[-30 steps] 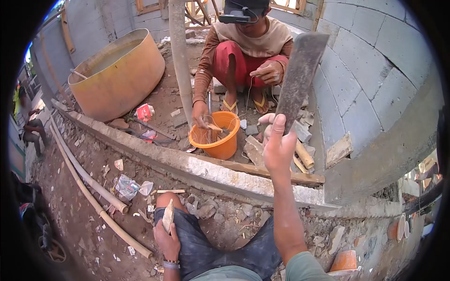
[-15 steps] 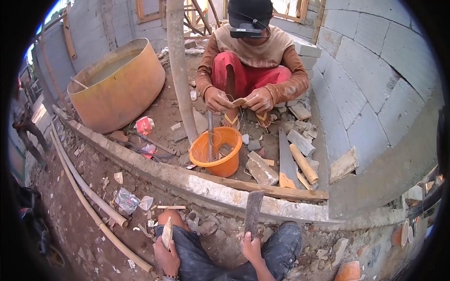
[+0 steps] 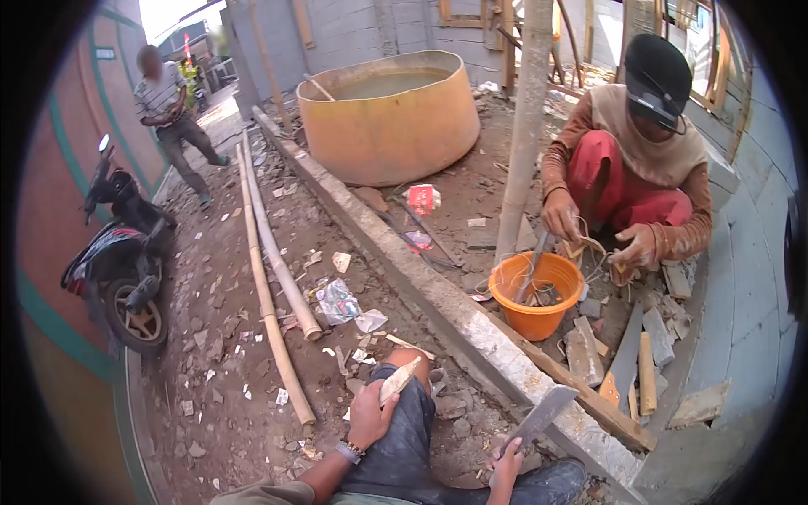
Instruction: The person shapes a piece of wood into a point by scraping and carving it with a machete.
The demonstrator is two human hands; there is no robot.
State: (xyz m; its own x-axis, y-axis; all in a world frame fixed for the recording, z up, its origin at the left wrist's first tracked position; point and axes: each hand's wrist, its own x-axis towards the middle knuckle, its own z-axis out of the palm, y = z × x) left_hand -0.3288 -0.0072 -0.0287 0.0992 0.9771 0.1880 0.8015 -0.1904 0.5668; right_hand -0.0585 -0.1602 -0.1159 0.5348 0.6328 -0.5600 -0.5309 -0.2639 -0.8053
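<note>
My left hand rests on my left knee, its fingers closed round a short pale piece of wood with a pointed tip facing up. My right hand grips a machete by its lower end, and the dark broad blade slants up and to the right near the concrete footing. The two hands are apart, and the blade does not touch the wood. Across the footing a squatting person handles thin string and a small wooden piece over an orange bucket.
A hand saw and a bamboo piece lie among rubble at the right. Two long poles stretch along the littered ground. A large orange tub holds cloudy water. At the left are a parked motorbike and a standing person.
My view has swung left, bringing the motorbike and standing person into fuller view. The machete now tilts to the right instead of upright. The squatting person's hands have moved apart.
</note>
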